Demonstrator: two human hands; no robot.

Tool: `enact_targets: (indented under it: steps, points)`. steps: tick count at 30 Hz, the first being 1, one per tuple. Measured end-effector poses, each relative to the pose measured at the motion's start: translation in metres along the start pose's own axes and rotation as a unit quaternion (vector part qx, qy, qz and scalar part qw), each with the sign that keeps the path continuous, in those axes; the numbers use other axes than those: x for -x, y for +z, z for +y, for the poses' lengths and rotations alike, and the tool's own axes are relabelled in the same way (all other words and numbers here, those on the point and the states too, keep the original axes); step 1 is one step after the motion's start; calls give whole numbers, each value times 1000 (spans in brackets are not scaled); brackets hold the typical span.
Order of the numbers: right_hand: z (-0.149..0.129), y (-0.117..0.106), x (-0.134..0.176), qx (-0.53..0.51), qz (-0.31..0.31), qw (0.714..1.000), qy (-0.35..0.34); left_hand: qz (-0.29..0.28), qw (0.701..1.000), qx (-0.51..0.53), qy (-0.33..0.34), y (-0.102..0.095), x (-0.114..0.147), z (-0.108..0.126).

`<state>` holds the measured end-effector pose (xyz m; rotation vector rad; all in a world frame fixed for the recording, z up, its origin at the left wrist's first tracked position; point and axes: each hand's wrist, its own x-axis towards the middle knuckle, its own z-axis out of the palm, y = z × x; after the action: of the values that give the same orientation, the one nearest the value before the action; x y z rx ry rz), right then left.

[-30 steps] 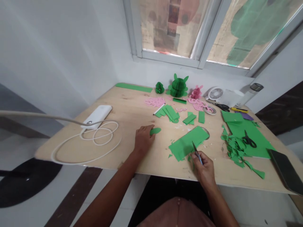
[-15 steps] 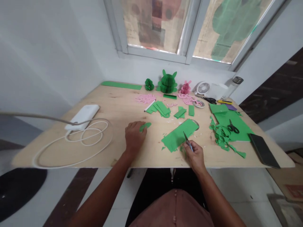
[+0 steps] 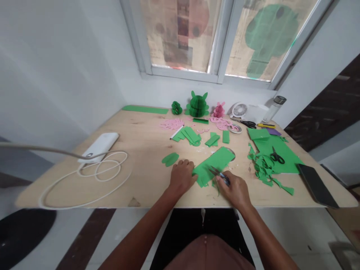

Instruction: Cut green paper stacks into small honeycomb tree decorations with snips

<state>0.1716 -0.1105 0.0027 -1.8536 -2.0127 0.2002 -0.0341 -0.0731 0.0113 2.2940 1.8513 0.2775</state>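
Note:
A small pair of pointed scissors [image 3: 218, 173] is held in my right hand [image 3: 235, 187]. Its blades lie over the folded green paper [image 3: 215, 163], slightly apart. My left hand [image 3: 182, 177] rests on the table at the paper's left end, thumb stretched toward its corner and fingers laid down. Just beyond those fingers lies a green oval cut-out [image 3: 170, 159] with notched edges. Part of a round thing, perhaps a tape roll [image 3: 231, 154], shows from under the paper's far end. Small green scraps lie by my right fingers.
Green pieces [image 3: 191, 135] and pink scraps [image 3: 172, 124] lie farther back, before paper figures [image 3: 197, 106]. To the right are black-handled scissors [image 3: 277, 155], green sheets [image 3: 287, 159] and a phone [image 3: 316, 185]. A white power bank [image 3: 99, 147] with a looped cable stands left.
My left hand has left the green oval and moved right to the folded paper. The scissors in my right hand have turned to point left, with their blades parted.

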Motion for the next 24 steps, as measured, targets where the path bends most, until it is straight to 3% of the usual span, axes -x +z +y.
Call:
enact_targets:
  steps: [7, 13, 18, 21, 24]
  points:
    - [12, 14, 10, -137, 20, 990, 32, -23, 998, 38, -48, -1, -8, 1]
    - [11, 17, 11, -169, 29, 985, 37, -21, 991, 97, -91, 0, -9, -3]
    - [10, 21, 11, -253, 69, 962, 76, 65, 986, 119, -95, -3, -7, -5]
    - [10, 20, 9, -291, 65, 951, 86, 119, 982, 134, -67, -5, -5, -4]
    - [10, 18, 8, -317, 46, 943, 93, 135, 974, 174, -56, -9, -8, -5]
